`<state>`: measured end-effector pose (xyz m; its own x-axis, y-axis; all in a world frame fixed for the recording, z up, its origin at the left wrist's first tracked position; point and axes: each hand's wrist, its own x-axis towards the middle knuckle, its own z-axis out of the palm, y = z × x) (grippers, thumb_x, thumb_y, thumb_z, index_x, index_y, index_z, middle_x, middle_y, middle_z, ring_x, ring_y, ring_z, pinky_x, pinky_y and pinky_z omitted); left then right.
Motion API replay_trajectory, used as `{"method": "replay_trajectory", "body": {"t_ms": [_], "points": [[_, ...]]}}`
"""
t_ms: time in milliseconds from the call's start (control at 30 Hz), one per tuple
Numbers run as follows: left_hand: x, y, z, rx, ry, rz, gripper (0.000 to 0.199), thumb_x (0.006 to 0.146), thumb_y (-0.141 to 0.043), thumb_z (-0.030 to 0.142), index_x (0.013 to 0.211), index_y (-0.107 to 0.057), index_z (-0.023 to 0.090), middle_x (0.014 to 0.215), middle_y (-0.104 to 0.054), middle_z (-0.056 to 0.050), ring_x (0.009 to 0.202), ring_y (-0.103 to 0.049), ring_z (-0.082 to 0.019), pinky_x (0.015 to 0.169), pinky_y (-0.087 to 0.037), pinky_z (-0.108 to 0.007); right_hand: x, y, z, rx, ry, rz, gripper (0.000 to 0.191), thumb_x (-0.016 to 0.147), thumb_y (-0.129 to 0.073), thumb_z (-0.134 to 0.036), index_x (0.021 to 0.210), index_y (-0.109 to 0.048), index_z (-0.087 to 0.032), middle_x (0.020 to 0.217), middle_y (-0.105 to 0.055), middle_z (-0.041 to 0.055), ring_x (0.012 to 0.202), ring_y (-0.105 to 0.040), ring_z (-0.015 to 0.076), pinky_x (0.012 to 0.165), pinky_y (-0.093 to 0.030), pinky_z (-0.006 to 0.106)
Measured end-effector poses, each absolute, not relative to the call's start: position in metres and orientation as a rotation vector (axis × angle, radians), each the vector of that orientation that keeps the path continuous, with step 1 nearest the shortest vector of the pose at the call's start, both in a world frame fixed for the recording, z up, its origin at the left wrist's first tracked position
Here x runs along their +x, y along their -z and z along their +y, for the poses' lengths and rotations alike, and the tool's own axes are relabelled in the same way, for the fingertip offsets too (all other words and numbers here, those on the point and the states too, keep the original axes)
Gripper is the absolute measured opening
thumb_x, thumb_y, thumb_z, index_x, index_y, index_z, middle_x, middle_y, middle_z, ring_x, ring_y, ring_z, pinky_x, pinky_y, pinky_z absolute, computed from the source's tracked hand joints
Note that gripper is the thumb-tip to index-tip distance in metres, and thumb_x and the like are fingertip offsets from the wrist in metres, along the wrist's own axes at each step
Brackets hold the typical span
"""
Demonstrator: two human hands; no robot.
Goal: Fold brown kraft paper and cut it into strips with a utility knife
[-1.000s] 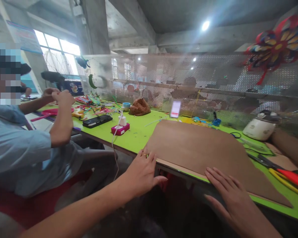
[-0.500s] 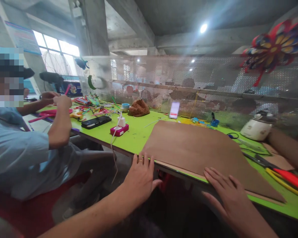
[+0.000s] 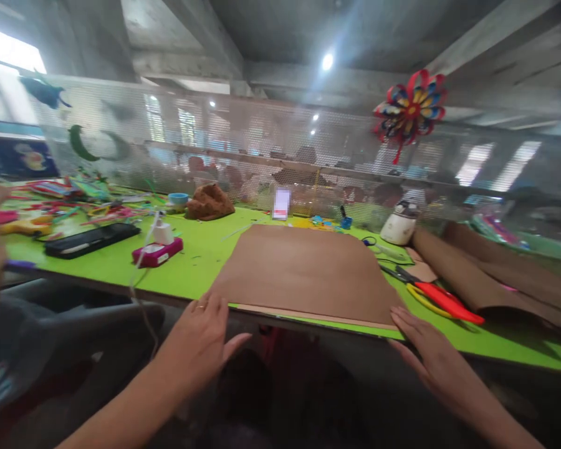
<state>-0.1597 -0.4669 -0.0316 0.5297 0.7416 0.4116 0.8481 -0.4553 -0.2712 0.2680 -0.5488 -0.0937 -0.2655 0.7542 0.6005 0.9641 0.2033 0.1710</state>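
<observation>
A large brown paper sheet (image 3: 308, 271) lies flat on the green table (image 3: 201, 249), close to its front edge. At the sheet's near left corner rests my left hand (image 3: 199, 330), fingers stretched out over the table edge and thumb apart. My right hand (image 3: 425, 346) lies with outstretched fingers on the near right corner. Neither hand is closed around anything. To the right of the sheet are scissors (image 3: 442, 299) with red and yellow handles, their dark blades pointing toward the sheet.
A pink power strip (image 3: 158, 251) with a white plug and hanging cable sits left, beside a black case (image 3: 92, 240). Behind are a crumpled brown lump (image 3: 210, 202) and a mesh partition (image 3: 252, 143). At right stand a white bottle-like container (image 3: 399, 224) and rolled brown paper (image 3: 477, 274).
The view has swung right, so the co-worker at left is mostly out of frame. My right hand now lies at the sheet's near right corner. More brown paper shows at right.
</observation>
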Motion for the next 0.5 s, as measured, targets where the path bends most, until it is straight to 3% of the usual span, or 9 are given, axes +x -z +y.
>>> {"method": "replay_trajectory", "body": {"t_ms": [133, 200, 233, 333, 400, 500], "points": [[-0.16, 0.005, -0.444, -2.364, 0.229, -1.272, 0.049, 0.091, -0.042, 0.05, 0.095, -0.069, 0.009, 0.091, -0.066, -0.018, 0.077, -0.063, -0.033, 0.076, -0.046, -0.048, 0.286, 0.092, -0.56, -1.682, 0.717, -2.014, 0.052, 0.094, -0.04, -0.049, 0.126, -0.054, -0.011, 0.127, -0.06, 0.0167, 0.118, -0.055, 0.03, 0.095, -0.046, 0.049], [-0.145, -0.016, -0.424, -2.406, 0.058, -1.309, 0.054, 0.091, -0.037, 0.05, 0.071, -0.07, 0.012, 0.068, -0.064, -0.015, 0.065, -0.061, -0.032, 0.067, -0.045, -0.046, 0.285, 0.087, -0.563, -1.715, 0.654, -2.007, 0.05, 0.094, -0.042, -0.049, 0.125, -0.055, -0.012, 0.127, -0.06, 0.0159, 0.118, -0.054, 0.0299, 0.096, -0.046, 0.05], [-0.133, -0.024, -0.413, -2.406, 0.034, -1.285, 0.051, 0.09, -0.04, 0.049, 0.068, -0.069, 0.013, 0.066, -0.063, -0.015, 0.064, -0.06, -0.031, 0.065, -0.044, -0.044, 0.283, 0.082, -0.563, -1.727, 0.61, -2.006, 0.047, 0.094, -0.042, -0.047, 0.123, -0.057, -0.014, 0.127, -0.059, 0.0147, 0.118, -0.054, 0.0291, 0.096, -0.046, 0.049], [-0.081, -0.035, -0.384, -2.618, 0.163, -0.946, 0.032, 0.081, -0.055, 0.045, 0.07, -0.067, 0.017, 0.078, -0.063, -0.012, 0.073, -0.059, -0.027, 0.068, -0.043, -0.038, 0.288, 0.059, -0.556, -1.721, 0.501, -1.949, 0.035, 0.094, -0.044, -0.043, 0.111, -0.064, -0.019, 0.123, -0.061, 0.0114, 0.116, -0.055, 0.0258, 0.096, -0.045, 0.045], [-0.046, -0.029, -0.37, -2.851, 0.246, -0.707, 0.031, 0.088, -0.048, 0.039, 0.074, -0.066, 0.018, 0.082, -0.063, -0.01, 0.082, -0.059, -0.024, 0.076, -0.043, -0.035, 0.304, 0.037, -0.544, -1.711, 0.478, -1.87, 0.033, 0.094, -0.044, -0.042, 0.105, -0.065, -0.019, 0.117, -0.064, 0.0115, 0.112, -0.056, 0.0244, 0.097, -0.044, 0.041], [-0.008, -0.012, -0.36, -2.966, 0.32, -0.783, 0.033, 0.091, -0.046, 0.041, 0.085, -0.066, 0.016, 0.09, -0.062, -0.012, 0.085, -0.058, -0.023, 0.078, -0.044, -0.033, 0.339, 0.008, -0.518, -1.95, 0.405, -1.875, 0.039, 0.093, -0.039, -0.043, 0.104, -0.067, -0.018, 0.109, -0.067, 0.0117, 0.105, -0.058, 0.0243, 0.093, -0.043, 0.037]]}}
